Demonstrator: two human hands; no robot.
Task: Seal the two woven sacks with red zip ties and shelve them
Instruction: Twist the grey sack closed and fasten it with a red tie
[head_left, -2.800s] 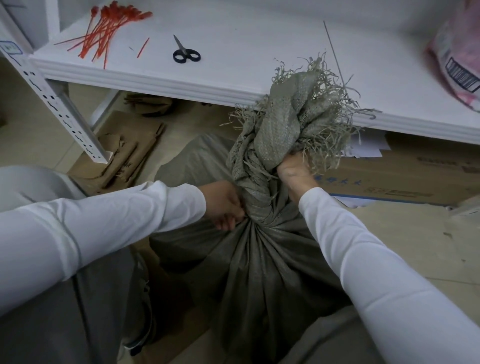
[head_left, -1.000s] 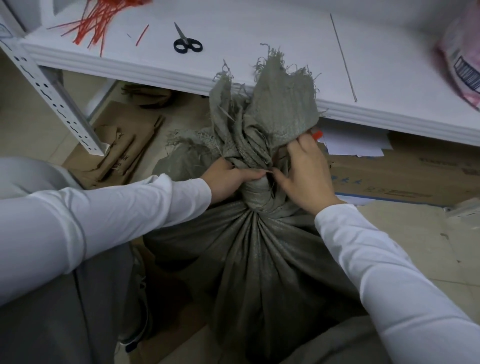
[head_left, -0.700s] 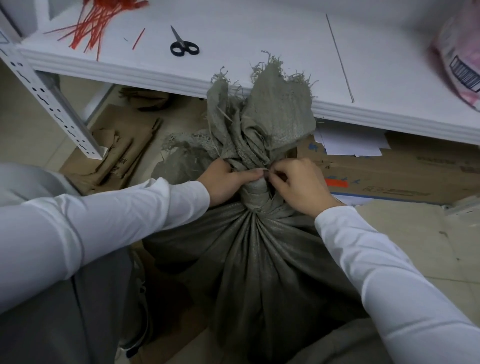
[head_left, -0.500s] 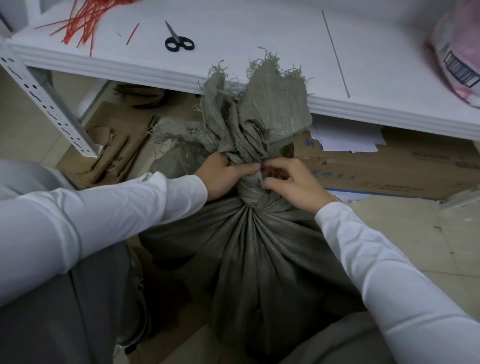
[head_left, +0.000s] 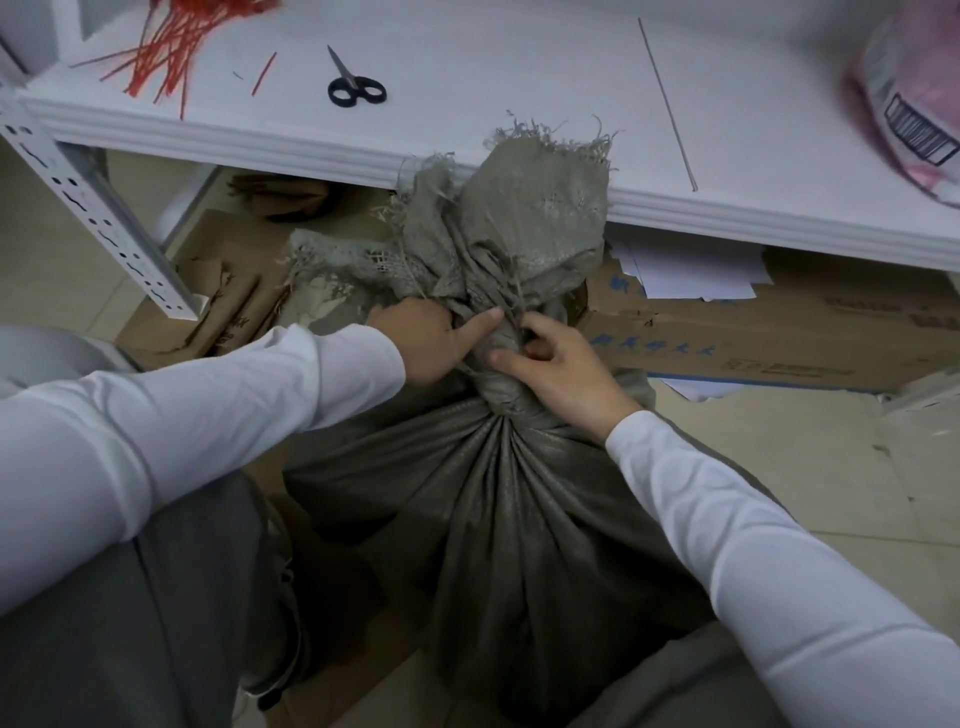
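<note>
A grey-green woven sack (head_left: 498, 519) stands on the floor in front of me, its mouth gathered into a twisted neck with the frayed top (head_left: 524, 208) sticking up against the shelf edge. My left hand (head_left: 426, 338) wraps the neck from the left, thumb pressed on it. My right hand (head_left: 561, 369) pinches the neck from the right; no zip tie shows in its fingers. A pile of red zip ties (head_left: 176, 47) lies on the white shelf (head_left: 519, 78) at the far left. Behind the sack lies more frayed woven fabric (head_left: 332, 265); I cannot tell whether it is another sack.
Black scissors (head_left: 356, 88) and one loose red tie (head_left: 264, 73) lie on the shelf. A pink bag (head_left: 909, 104) sits at its right end. Flattened cardboard boxes (head_left: 779, 332) and papers lie under the shelf. A perforated white upright (head_left: 98, 208) stands at left.
My right hand has come down from the frayed top to the neck and now meets my left hand there. The top of the sack has sprung upright.
</note>
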